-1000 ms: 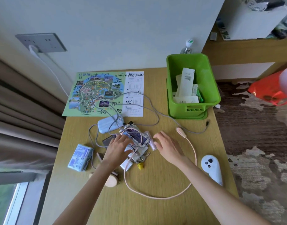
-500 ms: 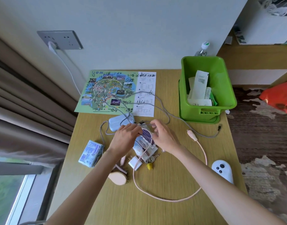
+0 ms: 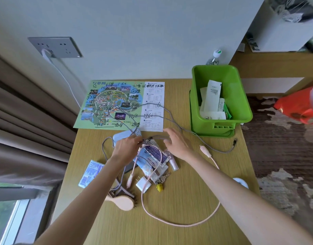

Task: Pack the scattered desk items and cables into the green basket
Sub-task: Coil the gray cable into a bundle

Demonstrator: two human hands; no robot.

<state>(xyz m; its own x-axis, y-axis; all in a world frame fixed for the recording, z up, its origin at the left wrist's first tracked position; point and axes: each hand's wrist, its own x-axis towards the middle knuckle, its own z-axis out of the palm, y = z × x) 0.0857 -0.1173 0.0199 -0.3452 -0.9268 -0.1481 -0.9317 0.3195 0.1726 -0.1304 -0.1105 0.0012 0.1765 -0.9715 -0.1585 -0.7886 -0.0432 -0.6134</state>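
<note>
Green basket (image 3: 240,96) stands upright at the desk's far right, holding paper slips (image 3: 212,96); grey cable (image 3: 224,152) and pink cable (image 3: 180,225) sprawl nearby.

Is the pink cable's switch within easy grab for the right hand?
Probably yes. The right hand looks open and empty, and the pink switch lies on bare desk beside its wrist; only the grey cable runs nearby.

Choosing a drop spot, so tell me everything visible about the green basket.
The basket is glossy green plastic, rectangular, with a rolled rim and slots low in its near wall. It stands upright on the desk's far right corner. White paper slips lean inside with a green packet, leaving most of it free. A grey cable runs past its near left base; whether they touch is unclear.
</note>
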